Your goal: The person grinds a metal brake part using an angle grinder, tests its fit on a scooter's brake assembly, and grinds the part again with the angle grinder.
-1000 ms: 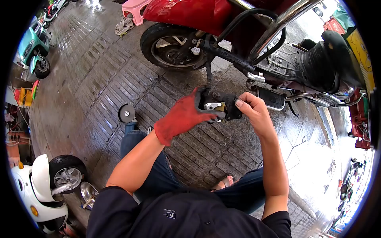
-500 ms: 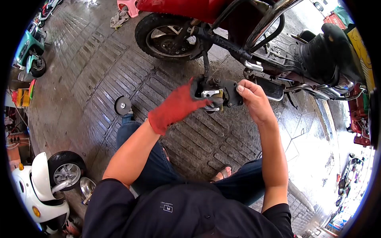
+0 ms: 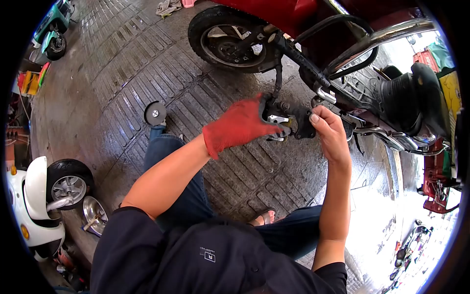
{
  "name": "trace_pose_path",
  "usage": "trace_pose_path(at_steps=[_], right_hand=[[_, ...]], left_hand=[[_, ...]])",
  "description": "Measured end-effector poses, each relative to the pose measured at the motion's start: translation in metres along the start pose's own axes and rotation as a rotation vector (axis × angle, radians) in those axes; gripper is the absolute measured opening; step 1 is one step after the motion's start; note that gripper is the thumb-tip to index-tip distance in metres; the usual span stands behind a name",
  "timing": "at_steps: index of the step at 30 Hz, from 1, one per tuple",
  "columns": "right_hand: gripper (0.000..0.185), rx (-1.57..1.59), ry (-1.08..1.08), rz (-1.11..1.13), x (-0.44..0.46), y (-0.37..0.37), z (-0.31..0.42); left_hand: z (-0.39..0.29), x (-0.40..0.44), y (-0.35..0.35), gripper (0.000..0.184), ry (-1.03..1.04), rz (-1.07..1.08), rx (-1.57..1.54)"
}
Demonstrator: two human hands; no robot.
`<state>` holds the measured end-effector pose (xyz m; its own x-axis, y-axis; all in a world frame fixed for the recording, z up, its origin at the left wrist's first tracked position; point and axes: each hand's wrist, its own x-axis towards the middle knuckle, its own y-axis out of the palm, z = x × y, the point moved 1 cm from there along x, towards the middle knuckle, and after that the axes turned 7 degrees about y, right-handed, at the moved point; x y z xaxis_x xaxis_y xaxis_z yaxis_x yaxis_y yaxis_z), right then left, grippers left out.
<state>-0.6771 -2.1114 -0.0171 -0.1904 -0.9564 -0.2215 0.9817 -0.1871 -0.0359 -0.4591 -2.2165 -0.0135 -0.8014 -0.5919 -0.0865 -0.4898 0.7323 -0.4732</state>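
Note:
In front of me, between my two hands, is a brake caliper [image 3: 278, 119] with silver metal parts and a black bracket plate [image 3: 306, 122]. A black hose or arm [image 3: 278, 81] comes down from the scooter behind it. My left hand [image 3: 245, 123], in a red glove with dark fingertips, is wrapped around the caliper's left side, thumb below. With thumb and bent fingers, my bare right hand [image 3: 329, 128] pinches the right edge of the bracket plate. The caliper's underside and some fingertips are hidden.
A red scooter with its black-tyred wheel [image 3: 232, 41] stands just ahead, its metal bars reaching right. A round dark disc [image 3: 155, 113] lies left of my knee. At lower left are a white scooter [image 3: 36, 196] and a loose metal wheel part [image 3: 95, 215]. A rag [image 3: 169, 7] lies farther off.
The view has turned, so the scooter and my hands appear farther right. Both hands keep their hold on the caliper and its bracket, which look slightly more tilted.

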Motion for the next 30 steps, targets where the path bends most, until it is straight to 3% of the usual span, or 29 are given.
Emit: trace_pose_path(at_steps=[3,6,13,15,25,30], right_hand=[[0.018,-0.059,-0.013,-0.014,-0.001,0.001,0.004],[0.019,-0.144,-0.023,-0.036,-0.002,0.003,0.001],[0.021,-0.222,-0.047,-0.084,-0.006,0.004,-0.005],[0.022,-0.233,-0.053,-0.096,-0.008,0.004,-0.005],[0.022,-0.323,-0.056,-0.11,-0.006,0.008,-0.001],[0.023,-0.369,-0.079,-0.139,-0.005,0.01,-0.003]], left_hand=[[0.018,0.004,0.012,0.072,0.119,-0.073,-0.025],[0.019,0.003,0.011,0.073,0.135,-0.084,-0.019],[0.01,-0.001,0.003,0.074,0.079,-0.046,-0.005],[0.014,0.001,0.005,0.085,0.045,-0.033,0.018],[0.013,0.0,0.002,0.079,0.133,-0.041,-0.063],[0.011,-0.002,0.001,0.079,0.054,-0.046,0.071]])
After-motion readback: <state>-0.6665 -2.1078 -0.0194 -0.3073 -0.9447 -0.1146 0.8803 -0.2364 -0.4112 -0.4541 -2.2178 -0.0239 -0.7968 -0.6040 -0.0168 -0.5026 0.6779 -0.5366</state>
